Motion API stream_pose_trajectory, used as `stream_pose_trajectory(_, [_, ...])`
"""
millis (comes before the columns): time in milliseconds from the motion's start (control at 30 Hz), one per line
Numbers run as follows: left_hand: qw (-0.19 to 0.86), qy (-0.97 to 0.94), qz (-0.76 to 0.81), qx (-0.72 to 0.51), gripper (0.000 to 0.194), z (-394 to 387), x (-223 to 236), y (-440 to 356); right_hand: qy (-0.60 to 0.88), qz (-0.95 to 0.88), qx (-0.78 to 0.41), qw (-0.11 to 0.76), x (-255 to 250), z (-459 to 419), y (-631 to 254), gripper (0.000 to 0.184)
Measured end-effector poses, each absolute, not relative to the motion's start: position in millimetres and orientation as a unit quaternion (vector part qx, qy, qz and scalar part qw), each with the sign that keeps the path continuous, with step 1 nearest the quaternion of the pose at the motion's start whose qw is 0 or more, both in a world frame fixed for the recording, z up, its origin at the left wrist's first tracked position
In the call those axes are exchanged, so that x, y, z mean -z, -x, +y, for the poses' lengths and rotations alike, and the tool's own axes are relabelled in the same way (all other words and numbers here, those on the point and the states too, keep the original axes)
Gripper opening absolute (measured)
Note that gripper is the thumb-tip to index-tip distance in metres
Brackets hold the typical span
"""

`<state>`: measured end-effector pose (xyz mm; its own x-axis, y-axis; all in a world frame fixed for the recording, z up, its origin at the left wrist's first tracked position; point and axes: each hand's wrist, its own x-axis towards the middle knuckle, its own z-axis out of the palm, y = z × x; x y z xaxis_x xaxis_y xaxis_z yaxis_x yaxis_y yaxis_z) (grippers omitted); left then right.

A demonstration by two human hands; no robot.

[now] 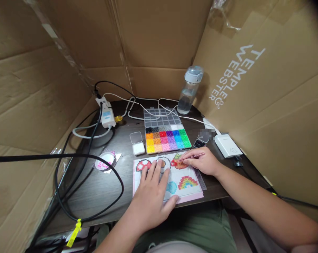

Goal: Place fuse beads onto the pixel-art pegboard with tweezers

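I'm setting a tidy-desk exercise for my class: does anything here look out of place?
Yes, mildly: white cables lie across the open lid of the bead box, and a black cable loops loosely at the left; trailing cords look odd around craft work.

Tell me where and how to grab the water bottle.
Take the water bottle around its clear body, below the lid, probably best from the near side: it stands on its base, the body is roughly cylindrical, and cardboard walls rise behind and to its right. Stay above the white cable near its base.
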<state>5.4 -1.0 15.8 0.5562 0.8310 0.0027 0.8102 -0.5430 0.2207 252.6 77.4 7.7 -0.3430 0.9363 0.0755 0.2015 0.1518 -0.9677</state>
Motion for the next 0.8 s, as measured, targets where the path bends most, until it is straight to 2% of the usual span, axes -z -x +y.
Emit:
stream_pose_trajectory(433, [0.106,-0.875,0.47,-0.053,0.071,-0.8,-17.9,-3.7,0.443,-0.65,-0.467,0.404,-8.4,77.3,-251.9,0.015])
stream_pose_trajectory(800, [0.111,-0.873,0.468,-0.08,0.07,-3.0,-15.8,-1.6,0.476,-0.582,-0.287,0.594,-38.5,118.0,-204.1,0.016])
